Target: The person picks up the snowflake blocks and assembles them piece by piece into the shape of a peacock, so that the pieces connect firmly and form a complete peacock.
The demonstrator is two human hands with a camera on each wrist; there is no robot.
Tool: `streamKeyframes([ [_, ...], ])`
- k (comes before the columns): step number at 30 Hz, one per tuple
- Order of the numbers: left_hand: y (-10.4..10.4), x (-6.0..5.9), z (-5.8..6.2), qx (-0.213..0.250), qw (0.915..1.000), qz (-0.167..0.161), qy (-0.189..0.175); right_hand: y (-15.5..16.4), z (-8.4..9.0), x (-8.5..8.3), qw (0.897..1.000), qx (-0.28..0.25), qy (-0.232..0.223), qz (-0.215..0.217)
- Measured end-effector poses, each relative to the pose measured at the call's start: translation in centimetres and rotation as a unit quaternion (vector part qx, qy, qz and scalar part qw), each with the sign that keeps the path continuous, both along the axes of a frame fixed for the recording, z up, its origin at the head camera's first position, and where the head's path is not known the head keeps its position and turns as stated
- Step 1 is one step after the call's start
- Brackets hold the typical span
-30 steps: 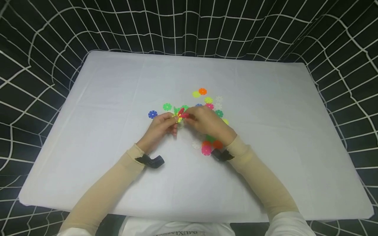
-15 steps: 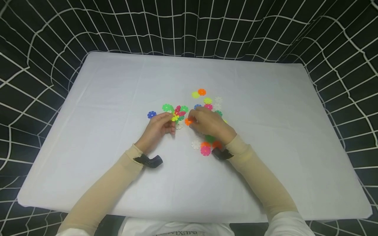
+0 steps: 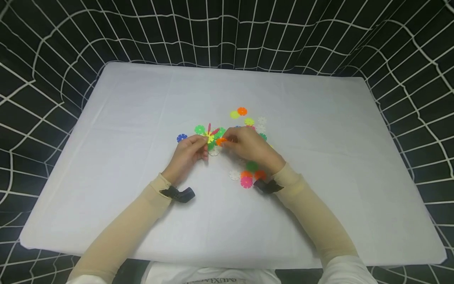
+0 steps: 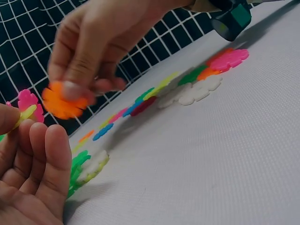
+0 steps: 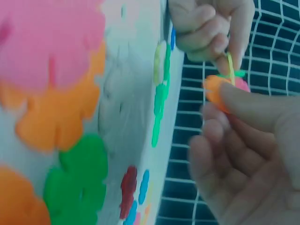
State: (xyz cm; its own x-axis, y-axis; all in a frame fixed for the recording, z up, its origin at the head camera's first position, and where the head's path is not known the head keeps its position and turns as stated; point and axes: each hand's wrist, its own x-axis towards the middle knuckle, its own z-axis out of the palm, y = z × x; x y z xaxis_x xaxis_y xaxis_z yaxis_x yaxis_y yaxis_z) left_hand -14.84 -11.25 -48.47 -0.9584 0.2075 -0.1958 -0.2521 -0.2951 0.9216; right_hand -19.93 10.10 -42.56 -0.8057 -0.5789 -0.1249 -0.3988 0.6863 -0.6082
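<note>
My left hand [image 3: 193, 149] pinches a small cluster of joined snowflake discs [image 3: 211, 135], yellow, pink and green, just above the white table [image 3: 106, 165]. My right hand [image 3: 244, 144] pinches an orange disc [image 3: 220, 141] and holds it right beside the cluster. In the left wrist view the orange disc [image 4: 61, 101] sits between the right thumb and fingers, close to a pink disc [image 4: 29, 101] of the cluster. In the right wrist view the orange disc [image 5: 213, 89] touches the yellow and pink pieces that the left fingers [image 5: 206, 28] hold.
Loose discs lie about the hands: blue [image 3: 182, 137], green [image 3: 200, 129], yellow [image 3: 234, 114], orange [image 3: 242, 111], white [image 3: 234, 174], pink [image 3: 246, 182]. A black wrist camera [image 3: 181, 194] sits on each forearm. Black netting with white lines surrounds the table.
My right hand picked an orange disc off the table and carried it left and up to the cluster. My left hand turned the cluster slightly.
</note>
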Motion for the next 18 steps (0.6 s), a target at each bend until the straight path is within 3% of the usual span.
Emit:
streamKeyframes([
  [4,0.0,-0.1,0.0,-0.001,1.0000,0.002,0.001,-0.3,0.4,0.4,0.999,-0.037,0.033,-0.006],
  [18,0.1,0.1,0.3,-0.052,0.9978,-0.037,0.019,-1.0,0.2,1.4,0.993,-0.050,0.103,0.014],
])
